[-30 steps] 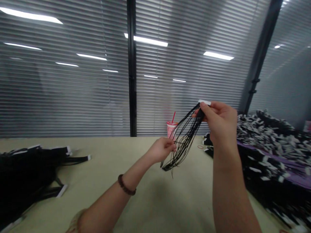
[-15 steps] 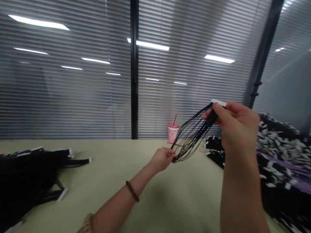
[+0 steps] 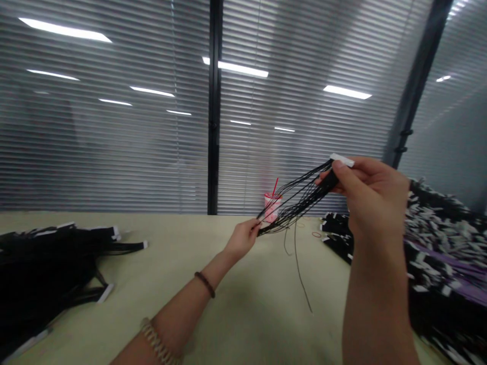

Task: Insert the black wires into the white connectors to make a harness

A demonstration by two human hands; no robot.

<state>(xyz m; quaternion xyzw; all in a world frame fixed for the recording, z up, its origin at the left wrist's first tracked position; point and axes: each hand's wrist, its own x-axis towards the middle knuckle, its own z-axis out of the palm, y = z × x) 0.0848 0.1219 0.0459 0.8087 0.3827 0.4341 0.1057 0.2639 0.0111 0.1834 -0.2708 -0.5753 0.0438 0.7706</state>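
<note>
A bundle of thin black cords (image 3: 304, 204) stretches between my two hands, above the table. My right hand (image 3: 365, 187) is closed on its upper end, thumb on top, just below a white tab (image 3: 342, 160). Lower and to the left, my left hand (image 3: 242, 237) pinches the other end of the cords. One loose cord (image 3: 300, 274) hangs from the middle of the bundle, with a shorter curled strand beside it. Whether the black strands are cords or thin wires, I cannot tell for sure.
A pale table (image 3: 182, 304) runs back to the window blinds (image 3: 114, 167). Black bundles with white ends (image 3: 49, 274) lie at left; a bigger pile (image 3: 441, 228) with purple strands rises at right. A pink cup (image 3: 272, 210) with a red straw stands behind the cords.
My left hand has moved left and slightly up, drawing the cords straighter. A loose cord now dangles below the bundle. My right hand has hardly moved.
</note>
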